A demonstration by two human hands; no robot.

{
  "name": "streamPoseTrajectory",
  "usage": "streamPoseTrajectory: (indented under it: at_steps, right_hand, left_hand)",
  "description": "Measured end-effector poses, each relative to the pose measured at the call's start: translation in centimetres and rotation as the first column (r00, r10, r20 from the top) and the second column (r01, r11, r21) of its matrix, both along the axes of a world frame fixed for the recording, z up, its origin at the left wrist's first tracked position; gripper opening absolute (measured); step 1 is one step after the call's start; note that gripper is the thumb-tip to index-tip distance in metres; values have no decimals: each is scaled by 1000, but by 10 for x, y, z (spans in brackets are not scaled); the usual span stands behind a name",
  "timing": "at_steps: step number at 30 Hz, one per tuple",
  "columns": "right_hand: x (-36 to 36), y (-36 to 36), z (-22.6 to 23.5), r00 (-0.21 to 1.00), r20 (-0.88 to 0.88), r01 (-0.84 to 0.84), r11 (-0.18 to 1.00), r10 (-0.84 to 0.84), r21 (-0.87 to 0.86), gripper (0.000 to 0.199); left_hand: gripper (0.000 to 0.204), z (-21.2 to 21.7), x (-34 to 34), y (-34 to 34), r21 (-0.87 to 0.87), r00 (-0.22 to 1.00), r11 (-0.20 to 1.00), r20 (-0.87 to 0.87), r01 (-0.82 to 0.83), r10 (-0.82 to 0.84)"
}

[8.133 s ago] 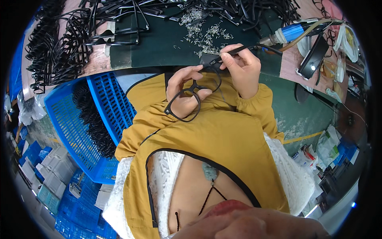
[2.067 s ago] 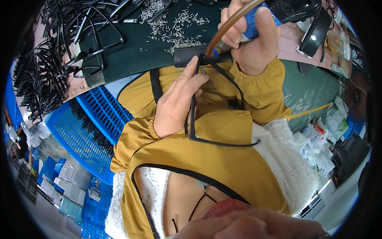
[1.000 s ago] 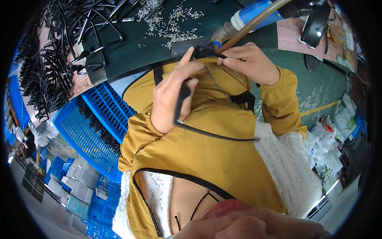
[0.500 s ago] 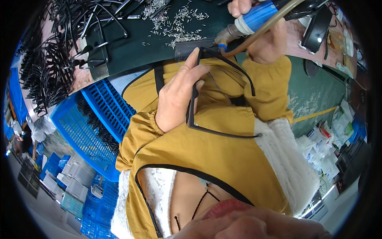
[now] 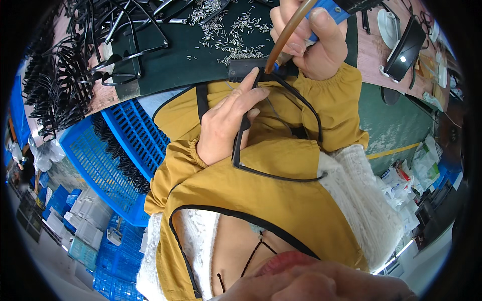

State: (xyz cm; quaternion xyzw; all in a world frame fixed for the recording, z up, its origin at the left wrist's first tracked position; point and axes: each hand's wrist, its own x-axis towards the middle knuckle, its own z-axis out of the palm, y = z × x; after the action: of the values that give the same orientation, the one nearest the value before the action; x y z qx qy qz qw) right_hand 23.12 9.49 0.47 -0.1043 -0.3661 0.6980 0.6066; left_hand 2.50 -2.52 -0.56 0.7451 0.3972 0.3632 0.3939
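Black eyeglass frame is pinched in my left hand, its top corner resting by a dark block at the table edge. Both temple arms stick out to the right, one over my yellow apron. My right hand is wrapped round a blue hand-held power driver with a brown hose. Its tip points down at the frame's upper corner; the hose and fingers partly hide the contact, so I cannot tell whether they touch.
Small metal pins lie scattered on the dark green mat. Black eyeglass frames are heaped at the left. A blue basket with black pieces stands below the table's left side. A black phone-like device lies at the right.
My right hand has moved inward and taken a closer grip on the driver, which now tilts more steeply over the frame's corner. My left hand keeps hold of the frame, nearly still.
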Motion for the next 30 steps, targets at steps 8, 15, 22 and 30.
streamPoseTrajectory:
  at_steps: [8, 15, 22, 30]
  right_hand:
    - [-1, 5, -5, 999, 41, 17, 998, -14, -60, 15]
    - [19, -31, 19, 968, -151, -202, 979, 200, 0, 31]
    - [56, -36, 21, 970, 243, 38, 982, 8, -186, 36]
    - [91, 2, -1, 964, 81, 263, 959, -255, -110, 19]
  left_hand:
    - [42, -12, 6, 3, 121, 990, 991, 136, -57, 40]
    - [40, -7, 1, -3, 40, 984, 999, 178, -31, 23]
    - [32, -7, -5, 4, 134, 936, 977, 332, -168, 115]
    - [25, 52, -168, -32, 112, 354, 349, 23, -930, 935]
